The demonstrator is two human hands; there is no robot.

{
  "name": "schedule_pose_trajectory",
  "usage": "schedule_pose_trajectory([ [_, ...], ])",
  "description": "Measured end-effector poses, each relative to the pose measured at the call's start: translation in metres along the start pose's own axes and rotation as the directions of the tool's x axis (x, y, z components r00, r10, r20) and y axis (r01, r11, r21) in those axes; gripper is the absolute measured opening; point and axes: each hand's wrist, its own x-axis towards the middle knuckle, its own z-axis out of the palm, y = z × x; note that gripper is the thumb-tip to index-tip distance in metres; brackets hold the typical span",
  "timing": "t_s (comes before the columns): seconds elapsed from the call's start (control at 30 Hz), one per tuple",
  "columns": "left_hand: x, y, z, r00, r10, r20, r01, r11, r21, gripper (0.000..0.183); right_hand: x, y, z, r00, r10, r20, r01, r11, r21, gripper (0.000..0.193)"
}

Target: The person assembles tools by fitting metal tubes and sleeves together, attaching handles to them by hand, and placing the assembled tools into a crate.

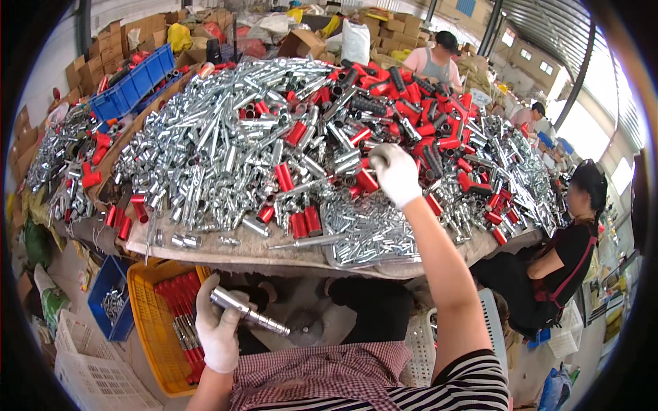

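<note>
Shaft point(256, 317), one, pinched in the left grip point(219, 329) off the tabletop's near edge point(240, 254); whether the right grip point(397, 177) holds anything, I cannot tell.

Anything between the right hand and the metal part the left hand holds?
Yes, in this view: the table's front edge and small silver pins lie between the right hand and the metal part in the left hand.
</note>
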Motion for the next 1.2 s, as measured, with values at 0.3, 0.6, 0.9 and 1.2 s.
schedule_pose_trajectory([
  [0.3, -0.002, -0.004, -0.013, 0.994, -0.082, -0.068, 0.084, 0.996, 0.031, 0.071, 0.078, 0.064, 0.053, 0.840, 0.361, 0.404, -0.034, 0.779, -0.626, 0.027],
  [0.6, 0.001, 0.005, -0.014, 0.993, -0.065, -0.096, 0.060, 0.997, -0.056, 0.066, 0.054, 0.011, 0.002, 0.993, 0.084, -0.088, -0.090, 0.993, -0.071, 0.023],
  [0.9, 0.019, 0.004, -0.006, 0.992, 0.012, -0.127, -0.024, 0.996, -0.091, 0.074, -0.225, -0.142, -0.025, 0.699, -0.022, 0.715, -0.499, 0.701, 0.510, 0.055],
  [1.2, -0.005, 0.002, -0.007, 0.996, -0.042, -0.076, 0.032, 0.991, -0.128, 0.075, -0.249, -0.167, -0.023, 0.583, 0.032, 0.812, -0.672, 0.581, 0.459, 0.044],
])
